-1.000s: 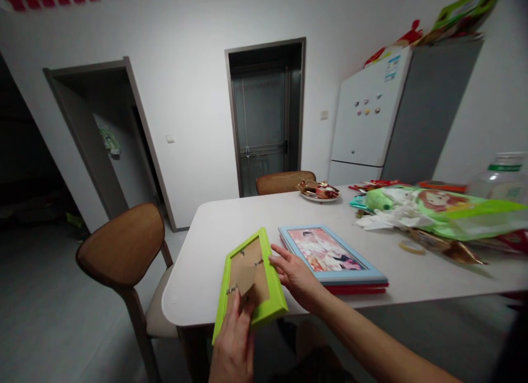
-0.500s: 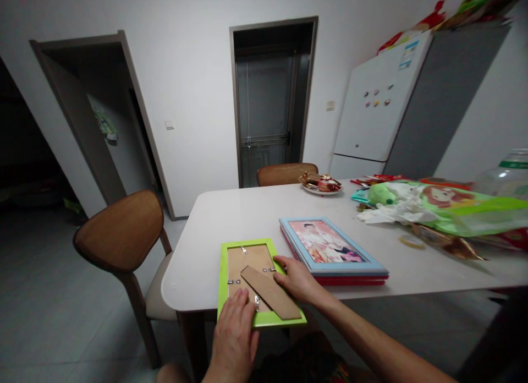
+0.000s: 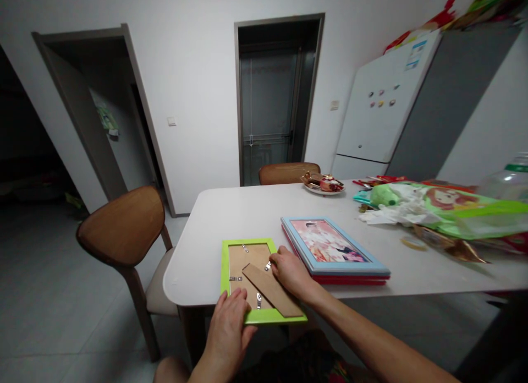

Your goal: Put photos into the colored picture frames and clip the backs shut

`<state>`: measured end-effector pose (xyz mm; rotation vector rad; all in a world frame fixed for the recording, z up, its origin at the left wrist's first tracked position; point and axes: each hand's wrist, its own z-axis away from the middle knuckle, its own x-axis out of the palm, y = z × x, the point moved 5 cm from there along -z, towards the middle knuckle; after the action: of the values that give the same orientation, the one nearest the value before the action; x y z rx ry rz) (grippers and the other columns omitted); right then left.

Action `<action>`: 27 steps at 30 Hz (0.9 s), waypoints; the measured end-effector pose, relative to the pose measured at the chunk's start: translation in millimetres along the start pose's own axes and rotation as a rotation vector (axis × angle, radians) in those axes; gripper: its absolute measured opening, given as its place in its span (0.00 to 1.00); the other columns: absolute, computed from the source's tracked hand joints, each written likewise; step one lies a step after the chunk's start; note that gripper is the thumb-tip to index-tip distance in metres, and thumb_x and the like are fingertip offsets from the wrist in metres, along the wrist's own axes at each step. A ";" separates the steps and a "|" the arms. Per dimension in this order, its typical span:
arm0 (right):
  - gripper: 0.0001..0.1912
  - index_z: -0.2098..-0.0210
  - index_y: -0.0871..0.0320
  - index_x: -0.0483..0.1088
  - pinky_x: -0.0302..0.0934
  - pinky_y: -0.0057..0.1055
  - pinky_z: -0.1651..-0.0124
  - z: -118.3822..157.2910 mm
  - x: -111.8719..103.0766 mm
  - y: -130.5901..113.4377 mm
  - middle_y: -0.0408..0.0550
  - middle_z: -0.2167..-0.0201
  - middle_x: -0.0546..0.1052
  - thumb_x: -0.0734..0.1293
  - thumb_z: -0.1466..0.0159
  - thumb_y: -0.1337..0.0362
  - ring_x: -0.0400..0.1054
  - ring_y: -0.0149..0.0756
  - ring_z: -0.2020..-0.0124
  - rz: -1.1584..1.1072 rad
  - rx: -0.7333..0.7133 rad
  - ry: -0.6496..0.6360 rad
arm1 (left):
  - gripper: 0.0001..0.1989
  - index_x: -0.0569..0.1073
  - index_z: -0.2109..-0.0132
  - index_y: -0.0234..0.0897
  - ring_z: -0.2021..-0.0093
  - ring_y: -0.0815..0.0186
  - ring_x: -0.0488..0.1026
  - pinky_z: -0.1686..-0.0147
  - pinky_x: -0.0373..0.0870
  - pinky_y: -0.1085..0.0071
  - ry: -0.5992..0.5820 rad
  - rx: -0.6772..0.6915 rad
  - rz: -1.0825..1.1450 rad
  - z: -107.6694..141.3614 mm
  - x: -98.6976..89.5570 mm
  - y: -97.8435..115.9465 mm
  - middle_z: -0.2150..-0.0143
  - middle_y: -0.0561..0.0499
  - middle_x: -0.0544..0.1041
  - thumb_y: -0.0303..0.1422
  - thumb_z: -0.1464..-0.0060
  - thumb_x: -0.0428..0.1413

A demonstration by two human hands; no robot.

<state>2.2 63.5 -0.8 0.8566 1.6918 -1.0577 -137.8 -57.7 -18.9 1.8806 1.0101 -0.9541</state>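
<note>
lime green photo frame point(image 3: 249, 286) is face-down at the table's point(image 3: 231, 212) near edge, left hand point(image 3: 231, 321) gripping its near-left corner, right hand point(image 3: 290, 270) at a metal clip point(image 3: 268, 266), can't tell if it's pinching

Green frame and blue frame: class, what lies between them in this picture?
In the head view, the right hand, touching the green frame, lies between it and the blue frame; past the hand, white tabletop shows.

The right forearm point(image 3: 350, 329), fingers point(image 3: 238, 296) and one knee point(image 3: 170, 370) are bare; a dark garment point(image 3: 295, 365) below carries small red and green patches point(image 3: 339, 370).
</note>
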 end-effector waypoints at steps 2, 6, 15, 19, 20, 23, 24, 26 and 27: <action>0.13 0.63 0.61 0.71 0.52 0.29 0.56 7.7 -5.0 -3.9 0.55 0.61 0.68 0.57 0.43 0.66 0.62 0.36 0.60 -0.057 -0.071 0.038 | 0.19 0.66 0.59 0.34 0.50 0.57 0.65 0.51 0.59 0.49 0.003 0.001 0.012 0.4 -0.7 0.7 0.52 0.41 0.70 0.20 0.62 0.55; 0.13 0.63 0.55 0.71 0.51 0.30 0.52 30.7 -8.4 -28.6 0.50 0.54 0.65 0.61 0.46 0.66 0.58 0.36 0.54 -0.286 -0.397 -0.110 | 0.17 0.67 0.62 0.36 0.51 0.57 0.66 0.51 0.59 0.50 0.021 -0.009 0.034 0.9 -2.3 3.0 0.53 0.43 0.71 0.19 0.62 0.55; 0.08 0.74 0.54 0.74 0.52 0.33 0.55 38.8 -1.0 -53.3 0.48 0.63 0.70 0.62 0.47 0.66 0.61 0.35 0.61 -0.308 -0.538 -0.135 | 0.18 0.67 0.62 0.35 0.51 0.58 0.66 0.50 0.60 0.52 0.037 -0.037 0.029 0.5 -2.6 0.5 0.54 0.43 0.72 0.18 0.64 0.56; 0.09 0.73 0.53 0.74 0.51 0.33 0.56 38.7 2.5 -51.5 0.47 0.64 0.70 0.61 0.45 0.65 0.61 0.34 0.63 -0.272 -0.542 -0.091 | 0.17 0.67 0.62 0.36 0.51 0.58 0.66 0.50 0.60 0.51 0.037 -0.046 0.044 0.6 -4.1 0.1 0.54 0.44 0.72 0.19 0.63 0.56; 0.08 0.73 0.53 0.74 0.51 0.33 0.56 39.0 3.3 -52.0 0.47 0.64 0.70 0.62 0.46 0.65 0.61 0.34 0.63 -0.268 -0.547 -0.094 | 0.17 0.67 0.62 0.36 0.51 0.58 0.66 0.50 0.60 0.51 0.034 -0.044 0.049 0.6 -4.2 0.3 0.54 0.44 0.72 0.19 0.63 0.56; 0.06 0.73 0.51 0.74 0.50 0.33 0.56 38.7 5.8 -54.3 0.45 0.64 0.70 0.64 0.48 0.64 0.61 0.34 0.62 -0.255 -0.535 -0.092 | 0.18 0.67 0.63 0.36 0.52 0.59 0.67 0.50 0.59 0.51 0.032 -0.037 0.064 0.4 -4.6 0.4 0.54 0.44 0.72 0.18 0.64 0.55; 0.06 0.74 0.52 0.74 0.50 0.33 0.57 37.9 6.0 -54.6 0.45 0.64 0.70 0.64 0.48 0.64 0.60 0.35 0.62 -0.251 -0.518 -0.078 | 0.17 0.67 0.63 0.36 0.52 0.58 0.67 0.50 0.59 0.51 0.032 -0.038 0.067 0.2 -4.6 0.1 0.54 0.44 0.72 0.18 0.64 0.55; 0.05 0.75 0.53 0.73 0.51 0.32 0.58 35.8 5.6 -54.6 0.45 0.66 0.70 0.65 0.49 0.64 0.60 0.35 0.62 -0.247 -0.484 -0.052 | 0.17 0.67 0.63 0.36 0.52 0.58 0.67 0.51 0.59 0.50 0.035 -0.040 0.069 -0.1 -4.1 -0.8 0.55 0.44 0.72 0.19 0.64 0.55; 0.05 0.74 0.54 0.73 0.51 0.31 0.59 34.3 5.2 -54.6 0.46 0.66 0.70 0.65 0.49 0.64 0.60 0.35 0.63 -0.257 -0.477 -0.058 | 0.17 0.67 0.63 0.37 0.52 0.58 0.67 0.51 0.59 0.50 0.036 -0.038 0.068 -0.1 -3.6 -1.0 0.55 0.44 0.72 0.19 0.64 0.55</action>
<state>-35.9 11.3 2.2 0.3069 1.9286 -0.7796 -140.1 -58.3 -16.0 1.8939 0.9726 -0.8589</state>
